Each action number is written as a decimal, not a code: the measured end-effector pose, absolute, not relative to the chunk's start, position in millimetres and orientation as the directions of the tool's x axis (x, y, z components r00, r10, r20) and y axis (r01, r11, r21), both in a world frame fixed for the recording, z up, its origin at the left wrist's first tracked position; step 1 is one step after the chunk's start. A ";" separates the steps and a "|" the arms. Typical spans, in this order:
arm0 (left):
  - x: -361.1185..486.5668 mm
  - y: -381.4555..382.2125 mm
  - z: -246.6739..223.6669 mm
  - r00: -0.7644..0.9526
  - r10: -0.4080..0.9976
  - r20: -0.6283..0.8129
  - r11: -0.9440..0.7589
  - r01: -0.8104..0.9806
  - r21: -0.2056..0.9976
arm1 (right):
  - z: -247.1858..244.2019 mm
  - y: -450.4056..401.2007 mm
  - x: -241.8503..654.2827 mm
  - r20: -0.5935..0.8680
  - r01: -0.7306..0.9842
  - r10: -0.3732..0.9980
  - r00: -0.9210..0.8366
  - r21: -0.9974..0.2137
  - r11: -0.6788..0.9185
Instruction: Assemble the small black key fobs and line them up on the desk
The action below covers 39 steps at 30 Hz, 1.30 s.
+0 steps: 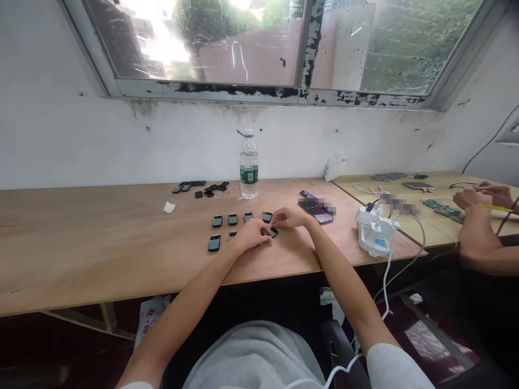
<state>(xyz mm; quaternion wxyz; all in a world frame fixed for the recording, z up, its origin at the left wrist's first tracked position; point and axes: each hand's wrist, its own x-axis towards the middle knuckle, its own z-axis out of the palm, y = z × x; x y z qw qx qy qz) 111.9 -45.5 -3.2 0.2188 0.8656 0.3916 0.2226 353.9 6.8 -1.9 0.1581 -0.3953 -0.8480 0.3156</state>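
Note:
My left hand [253,233] has its fingers curled on a small black device with a grey screen [273,232], which lies tilted on the wooden table [162,259]. Just behind and to the right, the bent fingers of my right hand [284,217] are close together near the device's upper edge; anything between them is too small to make out. More such devices stand in two rows beside my hands, among them one at the front left [214,242], one behind it [217,221] and one near my right fingertips [267,216]. My left hand partly covers the front row.
Behind are a water bottle [248,173], dark pieces [217,188] and a white scrap [169,206]. To the right lie a phone [316,210] and a white power strip [375,232] with cables. Another person's hands [470,199] work over green circuit boards [444,209] at far right.

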 end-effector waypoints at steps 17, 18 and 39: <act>106.3 -46.7 9.8 0.448 0.677 0.584 -0.735 0.448 0.509 | 6.3 -11.7 325.6 0.165 0.161 0.755 -0.635 -0.927 0.338; 106.8 -45.8 8.1 0.452 0.672 0.586 -0.739 0.451 0.500 | 6.2 -12.6 322.3 0.155 0.194 0.761 -0.630 -0.917 0.348; 107.9 -49.9 9.7 0.511 0.632 0.583 -0.773 0.473 0.423 | 7.1 -10.1 321.2 0.198 0.340 0.778 -0.596 -0.816 0.468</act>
